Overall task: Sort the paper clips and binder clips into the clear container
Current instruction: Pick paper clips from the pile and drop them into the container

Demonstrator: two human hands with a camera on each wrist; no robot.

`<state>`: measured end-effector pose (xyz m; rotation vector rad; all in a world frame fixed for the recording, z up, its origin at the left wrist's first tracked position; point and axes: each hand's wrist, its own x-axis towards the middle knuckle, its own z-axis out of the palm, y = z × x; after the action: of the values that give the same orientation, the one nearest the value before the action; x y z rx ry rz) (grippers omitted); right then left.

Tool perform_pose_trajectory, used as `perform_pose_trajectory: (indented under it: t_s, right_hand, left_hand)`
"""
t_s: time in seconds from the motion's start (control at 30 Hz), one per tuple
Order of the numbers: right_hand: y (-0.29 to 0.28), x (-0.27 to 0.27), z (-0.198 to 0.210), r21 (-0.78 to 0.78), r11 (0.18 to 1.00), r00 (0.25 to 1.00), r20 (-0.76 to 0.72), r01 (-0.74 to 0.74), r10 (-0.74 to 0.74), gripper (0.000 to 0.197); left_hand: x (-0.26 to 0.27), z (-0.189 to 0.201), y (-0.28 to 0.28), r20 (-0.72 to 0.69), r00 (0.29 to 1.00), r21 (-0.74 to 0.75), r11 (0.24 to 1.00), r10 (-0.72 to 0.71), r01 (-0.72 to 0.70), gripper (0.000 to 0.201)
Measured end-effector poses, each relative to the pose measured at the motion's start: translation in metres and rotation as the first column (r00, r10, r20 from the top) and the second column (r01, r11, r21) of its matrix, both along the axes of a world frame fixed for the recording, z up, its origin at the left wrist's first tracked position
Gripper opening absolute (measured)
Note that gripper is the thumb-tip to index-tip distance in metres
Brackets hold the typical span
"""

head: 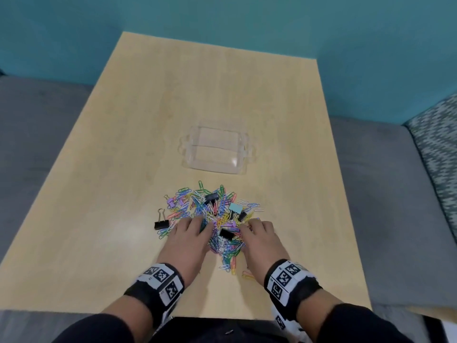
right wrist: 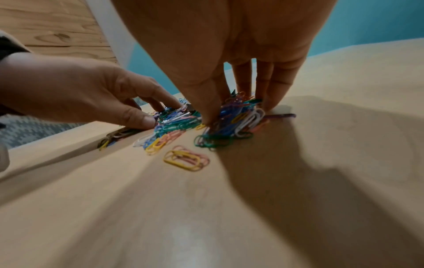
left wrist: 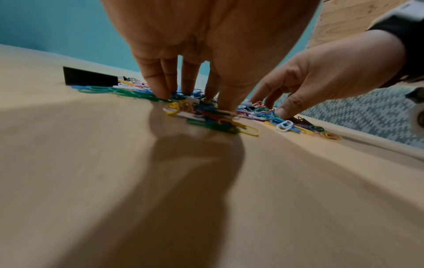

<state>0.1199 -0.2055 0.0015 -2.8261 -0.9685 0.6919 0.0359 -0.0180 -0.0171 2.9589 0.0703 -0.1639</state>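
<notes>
Both hands down in the heap of coloured paper clips (head: 217, 219) at the near middle of the light wood table (head: 123, 169). Left hand (head: 188, 240) palm-down on the heap's left side, fingers extended with tips pressing into the clips, thumb (left wrist: 226, 101) planted on them too; not closed round anything. Right hand (head: 259, 240) on the heap's right side, fingers and thumb tips dug into a bunch of clips; looks like a loose gather, but whether it actually pinches any I cannot tell.

Black binder clips mixed in: one (head: 161, 222) at the heap's left edge, handles up, just beside the left fingertips; one (head: 226, 233) between the two hands; one (head: 211, 197) toward the far side. Light blue binder clip (head: 235, 208) right of centre.

Clear container (head: 217, 151) sits just beyond the heap, apart from it, nothing visible inside. A few stray clips (right wrist: 185, 160) lie nearer the person.
</notes>
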Motion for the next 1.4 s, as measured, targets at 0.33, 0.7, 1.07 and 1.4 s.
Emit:
perform_pose_trajectory:
  t_s: [0.33,0.7,1.07,1.4]
  right_hand:
    - [-0.009,0.016,0.004,0.020,0.997,0.997,-0.013,-0.077,0.078,0.047]
    - [-0.008,0.027,0.000,0.004,1.000,0.999,-0.032,0.013,-0.013,0.016]
    - [-0.006,0.045,0.012,0.143,0.965,0.947,-0.267,0.221,-0.177,0.007]
    - [-0.012,0.067,0.022,0.093,0.837,0.642,-0.688,0.539,-0.337,0.005]
  left_hand:
    - [0.006,-0.005,0.018,0.013,0.998,-0.015,0.998,-0.057,0.058,0.042]
    - [0.030,0.013,-0.024,-0.166,0.986,-0.101,0.995,0.008,-0.026,0.038]
    - [0.043,0.012,-0.012,-0.219,0.970,-0.186,0.971,0.106,-0.148,0.024]
    - [0.046,0.036,0.019,-0.435,0.856,-0.532,0.686,0.280,-0.496,0.017]
